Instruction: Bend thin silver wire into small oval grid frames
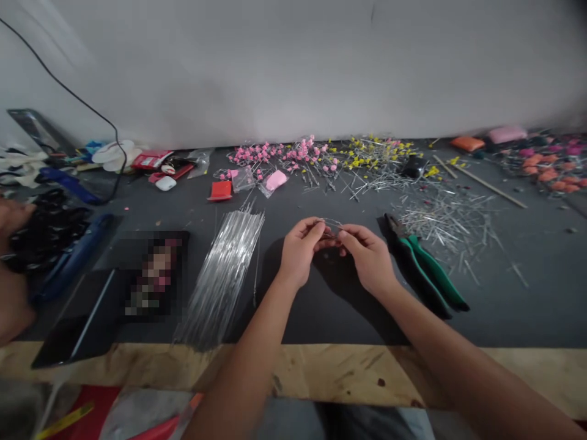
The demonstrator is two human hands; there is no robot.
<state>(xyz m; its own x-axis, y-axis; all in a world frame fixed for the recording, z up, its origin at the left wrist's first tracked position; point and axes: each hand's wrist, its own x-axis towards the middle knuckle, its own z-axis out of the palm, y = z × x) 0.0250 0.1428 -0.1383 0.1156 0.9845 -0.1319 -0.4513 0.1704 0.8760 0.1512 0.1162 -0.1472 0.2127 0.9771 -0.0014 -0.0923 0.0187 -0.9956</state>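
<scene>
My left hand (300, 247) and my right hand (367, 253) come close together above the dark table top. A thin wire (331, 220) runs in a slight arc between them, with the thumb and fingers of each hand pinched on an end of it. What lies under the curled fingers is hidden. To the left of my hands lies a long bundle of silvery wires (227, 263). Pliers with green and black handles (428, 269) rest just right of my right hand. Beyond them spreads a loose heap of short wire pieces (447, 217).
Pink-tipped stems (284, 154) and yellow-tipped stems (376, 153) lie along the wall. Orange clay-like pieces (548, 168) sit far right. At left are a phone (158, 272), a dark tablet-like slab (76, 324) and another person's hand (13, 220). A wooden edge (330, 373) borders the front.
</scene>
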